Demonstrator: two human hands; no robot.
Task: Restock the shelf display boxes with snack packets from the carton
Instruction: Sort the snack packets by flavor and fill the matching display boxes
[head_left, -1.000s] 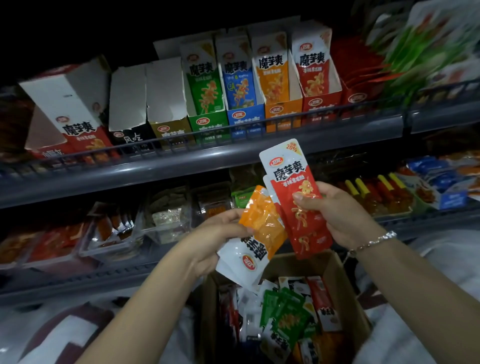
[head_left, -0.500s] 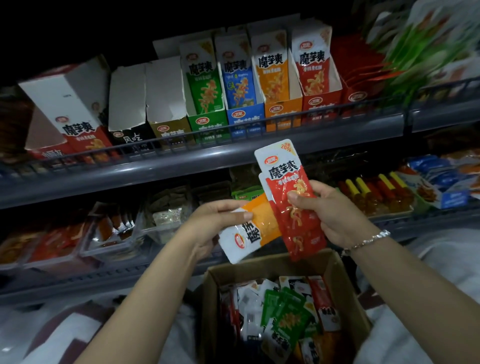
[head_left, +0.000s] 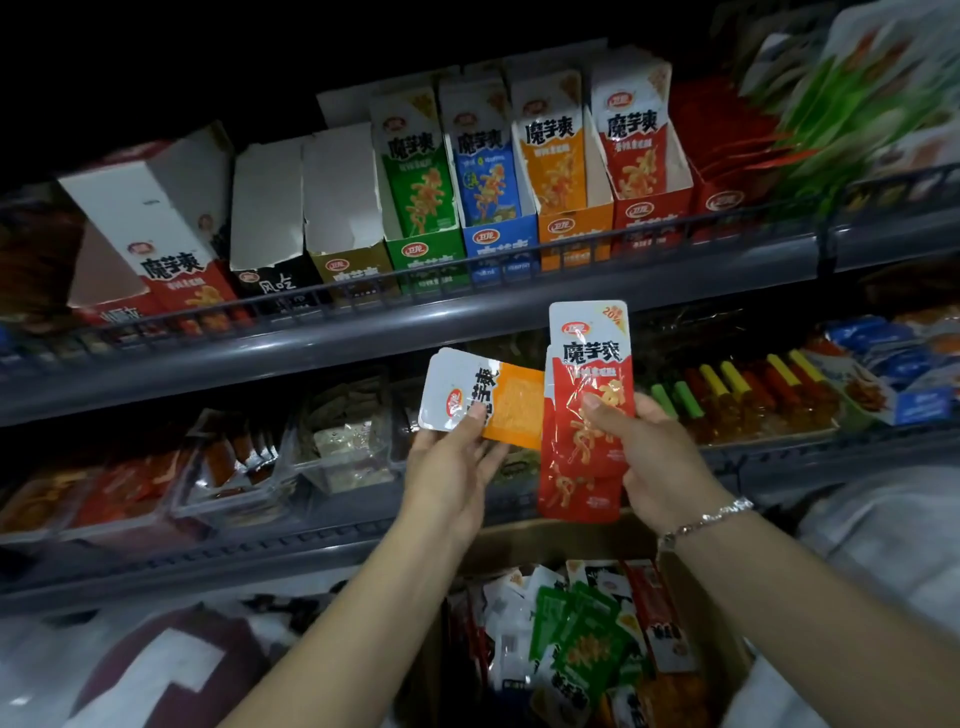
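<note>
Two hands are loaded at once, each with its own flavour. The left hand (head_left: 451, 467) pinches a small stack of orange packets (head_left: 483, 397) lying sideways, thumb across the white end, fingers curled behind. The right hand (head_left: 647, 457) is clamped on a bunch of red packets (head_left: 587, 415) held upright, thumb pressed on the front face, with a bracelet (head_left: 704, 517) at the wrist. The two bunches sit just beside each other, the orange one's end touching or tucked behind the red one's edge (which of these, I cannot tell).

Below the hands stands the open carton (head_left: 691, 639), holding a jumble of green, white and red packets. Above them, behind the upper shelf's wire rail (head_left: 467, 275), runs a row of display boxes: a green box (head_left: 415, 182), a blue box (head_left: 488, 171), an orange box (head_left: 558, 156) and a red box (head_left: 641, 145), each showing packets of its own colour.

By my reading the step in hand is sorting by flavour, with placing about to follow; the carton is far from emptied, so the task looks well short of done. Next, each bunch needs lifting over the rail and sliding upright into the box of matching colour, likely one hand at a time, since the two boxes stand side by side and the openings are narrow. Glossy packets could fan out or slip from a loose pinch.
</note>
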